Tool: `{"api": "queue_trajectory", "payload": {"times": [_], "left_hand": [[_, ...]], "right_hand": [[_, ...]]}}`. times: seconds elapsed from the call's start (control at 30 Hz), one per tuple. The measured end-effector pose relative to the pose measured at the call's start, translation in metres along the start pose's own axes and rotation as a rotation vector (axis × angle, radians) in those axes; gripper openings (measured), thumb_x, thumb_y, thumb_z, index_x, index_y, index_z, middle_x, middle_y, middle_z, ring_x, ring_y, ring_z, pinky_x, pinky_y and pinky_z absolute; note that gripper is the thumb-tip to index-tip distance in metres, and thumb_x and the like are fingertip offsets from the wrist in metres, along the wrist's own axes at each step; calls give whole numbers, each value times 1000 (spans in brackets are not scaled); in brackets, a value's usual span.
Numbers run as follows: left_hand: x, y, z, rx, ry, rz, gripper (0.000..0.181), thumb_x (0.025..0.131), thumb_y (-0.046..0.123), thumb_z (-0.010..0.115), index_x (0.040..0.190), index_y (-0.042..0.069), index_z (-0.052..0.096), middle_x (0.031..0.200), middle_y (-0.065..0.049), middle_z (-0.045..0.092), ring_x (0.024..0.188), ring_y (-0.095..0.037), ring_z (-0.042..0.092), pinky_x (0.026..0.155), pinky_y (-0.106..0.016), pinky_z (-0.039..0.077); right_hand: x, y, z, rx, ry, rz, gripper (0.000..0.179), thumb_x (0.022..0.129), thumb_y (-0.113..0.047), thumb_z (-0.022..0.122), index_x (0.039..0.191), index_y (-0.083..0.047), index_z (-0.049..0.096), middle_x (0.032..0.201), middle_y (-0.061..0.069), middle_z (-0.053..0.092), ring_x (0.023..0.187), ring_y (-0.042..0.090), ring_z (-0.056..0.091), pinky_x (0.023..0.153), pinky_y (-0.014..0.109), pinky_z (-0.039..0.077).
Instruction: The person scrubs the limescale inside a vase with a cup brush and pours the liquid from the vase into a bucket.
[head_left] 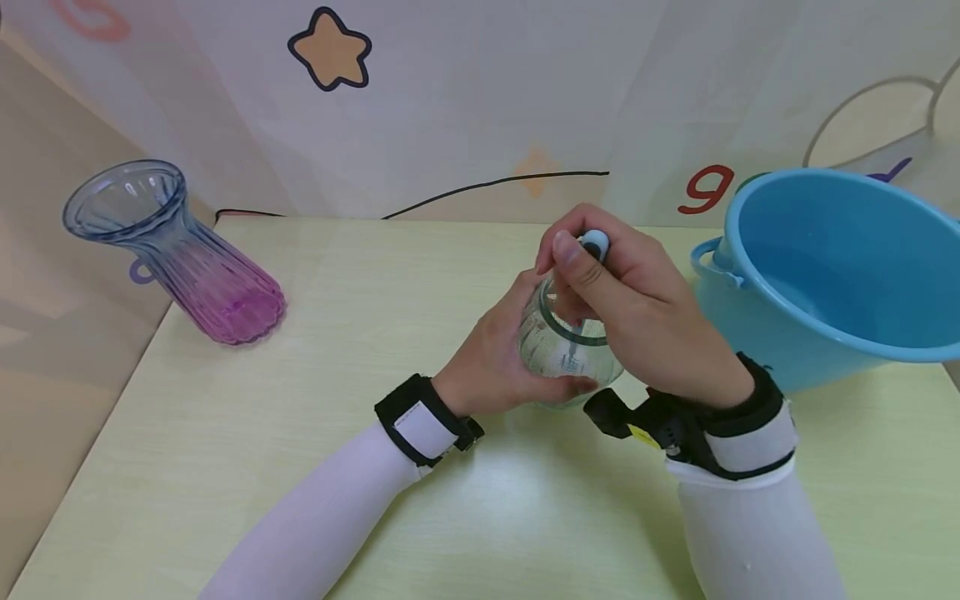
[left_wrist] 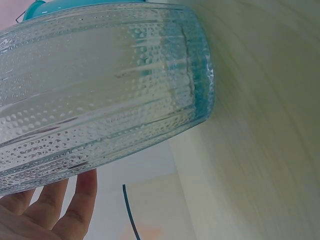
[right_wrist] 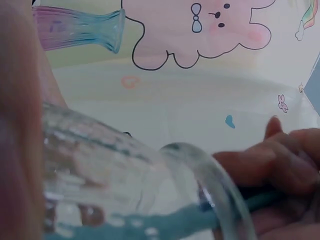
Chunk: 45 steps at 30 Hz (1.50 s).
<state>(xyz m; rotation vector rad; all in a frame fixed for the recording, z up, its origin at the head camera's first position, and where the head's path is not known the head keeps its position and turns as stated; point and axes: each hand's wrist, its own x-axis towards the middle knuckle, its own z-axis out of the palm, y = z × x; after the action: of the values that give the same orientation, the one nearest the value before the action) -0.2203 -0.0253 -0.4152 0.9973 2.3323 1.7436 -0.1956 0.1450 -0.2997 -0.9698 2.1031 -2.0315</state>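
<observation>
In the head view my left hand grips a clear glass vase from its left side, with the thumb along the near side. Its bumpy, ribbed wall fills much of the left wrist view, where several fingers curl against it. My right hand is at the vase's mouth and pinches a slim stick-like tool with a light blue and black end. Through the glass in the right wrist view, the tool's blue-green shaft shows inside the vase. Its far end is unclear.
A blue bucket stands at the right, close to my right forearm. At the back left is a flared blue-to-pink glass vase. Behind the pale wooden table rises a printed backdrop.
</observation>
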Motion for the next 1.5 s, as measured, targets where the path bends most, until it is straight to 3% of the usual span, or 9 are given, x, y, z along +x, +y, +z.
{"api": "queue_trajectory", "payload": {"times": [0.2, 0.5, 0.67, 0.83, 1.0, 1.27, 1.5], "left_hand": [[0, 0, 0, -1, 7, -16, 101, 74, 23, 92, 153, 33, 29, 129, 5, 61, 114, -12, 60, 97, -34, 55], [-1, 0, 1, 54, 31, -55, 103, 72, 29, 94, 153, 34, 30, 137, 6, 58, 121, -16, 59, 99, -36, 54], [-1, 1, 1, 72, 43, -61, 102, 72, 31, 94, 152, 35, 31, 140, 9, 56, 123, -13, 58, 97, -36, 56], [-2, 1, 1, 71, 49, -58, 100, 72, 31, 94, 152, 32, 33, 143, 5, 55, 120, -9, 58, 93, -34, 59], [-2, 0, 1, 77, 51, -51, 100, 72, 30, 94, 152, 30, 33, 142, 5, 55, 120, -9, 58, 93, -34, 58], [-2, 1, 0, 82, 48, -61, 101, 72, 31, 94, 152, 32, 32, 143, 2, 56, 119, -10, 59, 93, -35, 58], [-2, 1, 0, 83, 45, -69, 102, 72, 32, 94, 152, 35, 31, 141, 3, 57, 120, -9, 58, 94, -35, 57]], "right_hand": [[1, 5, -4, 224, 42, -125, 17, 109, -14, 47, 99, -4, 55, 72, 6, 39, 62, 21, 37, 58, 35, 33], [2, 3, -11, 529, 189, -277, 20, 109, -10, 45, 97, 5, 53, 65, 6, 30, 54, 15, 26, 52, 31, 18], [0, -5, -14, 631, 313, -321, 25, 110, -9, 39, 94, 7, 50, 65, 6, 28, 52, 15, 25, 54, 29, 19], [-2, -11, -20, 727, 417, -385, 29, 111, -10, 36, 93, 11, 45, 64, 6, 24, 50, 15, 25, 51, 27, 19], [-2, -12, -24, 782, 468, -449, 28, 112, -9, 35, 93, 12, 41, 65, 6, 21, 51, 16, 25, 50, 27, 21], [1, -7, -20, 811, 425, -418, 30, 111, -10, 38, 90, 10, 44, 65, 6, 21, 52, 17, 25, 52, 28, 20], [3, 0, -6, 716, 301, -363, 26, 111, -10, 38, 95, 7, 49, 67, 7, 26, 54, 17, 24, 56, 31, 21]]}}
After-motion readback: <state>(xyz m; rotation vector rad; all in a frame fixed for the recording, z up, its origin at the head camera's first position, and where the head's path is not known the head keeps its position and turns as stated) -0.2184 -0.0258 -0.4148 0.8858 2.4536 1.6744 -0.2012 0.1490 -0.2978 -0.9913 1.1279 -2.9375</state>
